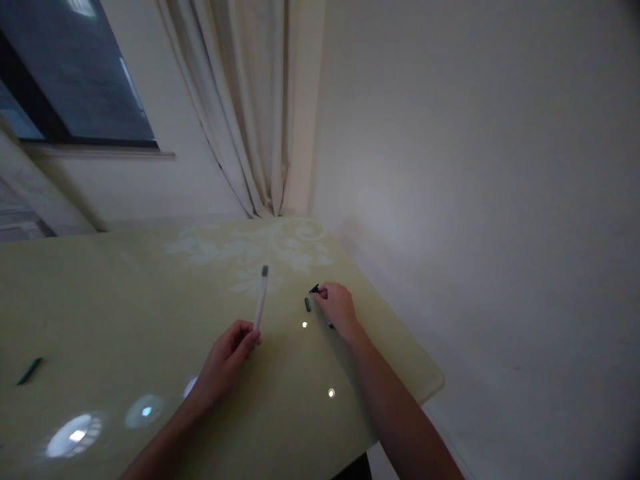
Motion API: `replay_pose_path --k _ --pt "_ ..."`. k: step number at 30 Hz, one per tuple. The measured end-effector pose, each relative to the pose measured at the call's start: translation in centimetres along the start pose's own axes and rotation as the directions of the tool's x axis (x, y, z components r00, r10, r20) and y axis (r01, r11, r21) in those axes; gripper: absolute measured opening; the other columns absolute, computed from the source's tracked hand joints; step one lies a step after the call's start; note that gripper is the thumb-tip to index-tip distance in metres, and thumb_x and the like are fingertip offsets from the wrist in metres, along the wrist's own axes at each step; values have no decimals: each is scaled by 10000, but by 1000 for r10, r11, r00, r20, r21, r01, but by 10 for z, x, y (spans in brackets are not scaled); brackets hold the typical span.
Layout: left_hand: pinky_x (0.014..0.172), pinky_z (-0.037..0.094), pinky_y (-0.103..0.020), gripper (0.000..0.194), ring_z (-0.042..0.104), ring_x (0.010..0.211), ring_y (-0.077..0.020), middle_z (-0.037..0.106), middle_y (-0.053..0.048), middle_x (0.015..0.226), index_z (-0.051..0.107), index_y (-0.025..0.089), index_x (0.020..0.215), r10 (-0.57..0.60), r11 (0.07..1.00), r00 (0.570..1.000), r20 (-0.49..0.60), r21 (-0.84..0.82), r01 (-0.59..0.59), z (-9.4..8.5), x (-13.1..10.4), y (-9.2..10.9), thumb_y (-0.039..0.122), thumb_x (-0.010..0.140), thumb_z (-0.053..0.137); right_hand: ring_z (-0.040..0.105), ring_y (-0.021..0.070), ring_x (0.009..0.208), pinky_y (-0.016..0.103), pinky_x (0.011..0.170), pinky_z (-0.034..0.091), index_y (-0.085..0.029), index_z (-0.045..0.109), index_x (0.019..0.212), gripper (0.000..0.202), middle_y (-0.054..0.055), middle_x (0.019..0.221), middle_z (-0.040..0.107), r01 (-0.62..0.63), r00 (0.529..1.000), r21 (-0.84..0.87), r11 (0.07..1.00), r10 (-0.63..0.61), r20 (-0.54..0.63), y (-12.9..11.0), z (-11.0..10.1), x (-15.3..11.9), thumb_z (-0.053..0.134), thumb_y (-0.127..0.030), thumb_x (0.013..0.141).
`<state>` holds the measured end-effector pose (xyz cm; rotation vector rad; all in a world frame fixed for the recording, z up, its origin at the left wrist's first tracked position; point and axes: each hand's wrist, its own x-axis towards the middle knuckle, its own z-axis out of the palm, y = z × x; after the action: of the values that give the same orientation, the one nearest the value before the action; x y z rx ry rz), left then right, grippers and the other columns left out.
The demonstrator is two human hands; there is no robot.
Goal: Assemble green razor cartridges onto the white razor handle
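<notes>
My left hand (233,350) is closed around the lower end of a slim white stick with a dark grey tip (261,300). The stick points up and away, above the table; its exact kind is not clear. Farther right, my right hand (337,305) pinches a small black piece (315,289) between thumb and fingers, close to the tabletop. Just left of those fingers lies a short dark piece (307,305). Another dark object (330,325) shows partly from under my right hand, the remainder hidden.
A dark green stick-like piece (30,371) lies at the left on the glossy pale table (125,313). The table's right edge runs along a bare wall (475,200). Behind the table hang a beige curtain (245,100) and a window (80,73). Lamps reflect in the tabletop.
</notes>
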<state>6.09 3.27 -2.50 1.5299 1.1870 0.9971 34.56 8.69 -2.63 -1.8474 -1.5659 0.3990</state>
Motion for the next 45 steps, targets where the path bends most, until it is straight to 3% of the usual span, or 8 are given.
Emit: replay_pose_path --k 5,11,16,22,26,33,38,45 --pt "615 501 -293 467 585 626 -167 676 -22 750 628 211 825 2 999 996 91 -40 2 16 7 14 677 855 631 645 242 819 299 715 420 -191 760 774 127 91 804 721 17 999 139 990 -12 -38 -1 -8 0 812 -298 818" --pt "631 510 -292 385 602 639 -155 711 -42 808 581 213 872 59 997 972 226 -62 -46 69 30 38 597 908 581 664 205 883 274 771 494 -194 794 949 376 69 952 749 121 988 445 887 -151 32 -22 -9 -11 621 -528 954" --pt "606 499 -292 428 621 641 -175 688 -33 735 641 203 815 88 995 954 288 22 -98 91 48 41 618 896 572 547 169 599 265 580 429 -195 696 698 531 11 606 576 59 993 583 810 -106 45 -18 -8 -11 561 -659 918" --pt "819 527 -389 465 678 905 -281 727 -104 1005 747 185 1018 108 944 985 133 297 -143 69 90 26 569 756 743 390 141 489 262 488 328 -242 466 626 530 -36 513 397 -13 991 677 736 100 -90 -6 -8 1 472 -663 948" --pt "983 497 -460 584 673 1050 -347 714 -131 1086 792 190 1082 134 888 973 188 414 -202 62 107 17 444 567 896 409 144 504 265 495 337 -242 470 619 517 -36 527 404 -18 979 700 714 155 -133 -7 -5 2 499 -655 930" --pt "894 526 -388 257 697 930 -283 715 -84 967 817 222 935 186 827 941 282 472 -305 73 108 14 370 725 806 425 154 513 272 494 334 -240 497 620 546 -35 521 398 -13 981 692 722 142 -129 -8 -5 -1 523 -699 914" --pt "882 523 -380 273 679 948 -278 709 -87 993 788 217 1006 251 811 939 236 479 -337 61 79 19 394 801 752 425 148 511 267 490 346 -237 495 636 584 -30 548 420 -1 991 656 754 90 -102 -5 -5 -5 515 -747 918" --pt "670 521 -307 335 621 747 -209 691 -54 990 755 277 1103 387 794 921 31 497 -350 -18 -2 1 507 860 739 423 143 528 251 531 349 -213 680 945 455 -47 607 460 81 994 595 800 -106 7 -21 -2 -25 532 -642 975"
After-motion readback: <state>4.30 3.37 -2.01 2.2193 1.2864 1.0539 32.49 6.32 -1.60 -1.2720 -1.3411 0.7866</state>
